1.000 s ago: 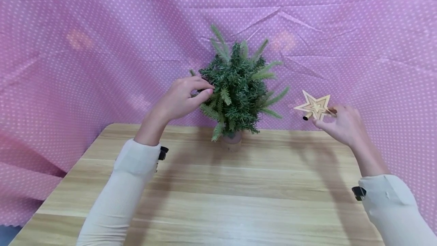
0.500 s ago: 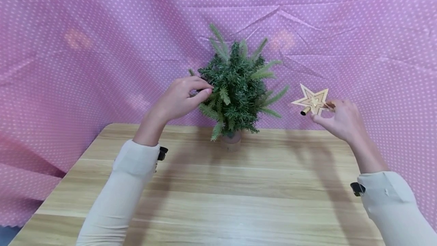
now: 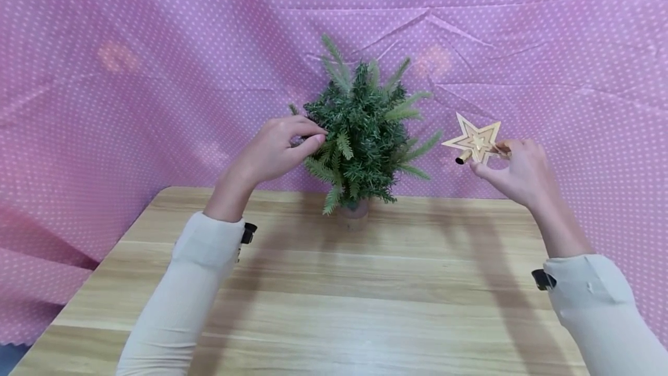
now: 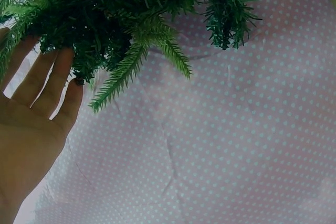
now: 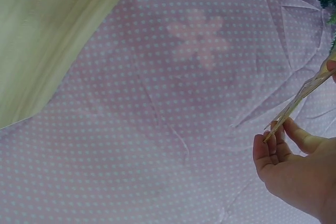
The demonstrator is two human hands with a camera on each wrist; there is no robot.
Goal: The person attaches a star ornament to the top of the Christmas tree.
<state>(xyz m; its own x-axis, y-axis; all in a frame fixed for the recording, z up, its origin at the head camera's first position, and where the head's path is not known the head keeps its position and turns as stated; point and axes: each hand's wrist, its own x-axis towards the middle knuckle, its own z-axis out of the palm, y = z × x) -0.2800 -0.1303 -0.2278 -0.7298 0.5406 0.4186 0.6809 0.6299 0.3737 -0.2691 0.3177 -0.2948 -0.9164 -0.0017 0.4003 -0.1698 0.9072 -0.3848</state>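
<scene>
A small artificial Christmas tree (image 3: 365,126) stands upright at the back of the table. At its left side, my left hand (image 3: 279,149) pinches a branch between thumb and fingers. Its fingertips go into the needles in the left wrist view, where the tree (image 4: 142,14) fills the top. To the right of the tree, my right hand (image 3: 524,173) holds a gold star tree topper (image 3: 479,139) by its right side, thumb below and fingers behind. A short tube with a dark open end points down-left from it. The right wrist view shows the star (image 5: 302,95) edge-on.
The wooden table (image 3: 365,306) stretches from under the tree toward me. Pink dotted cloth (image 3: 209,45) hangs behind and at both sides, close to the table's back edge. A small black device (image 3: 249,233) sits at the left cuff.
My right hand has lifted the star topper upward and slightly left, toward the tree. The left hand keeps its place at the branches, and the tree has stayed put.
</scene>
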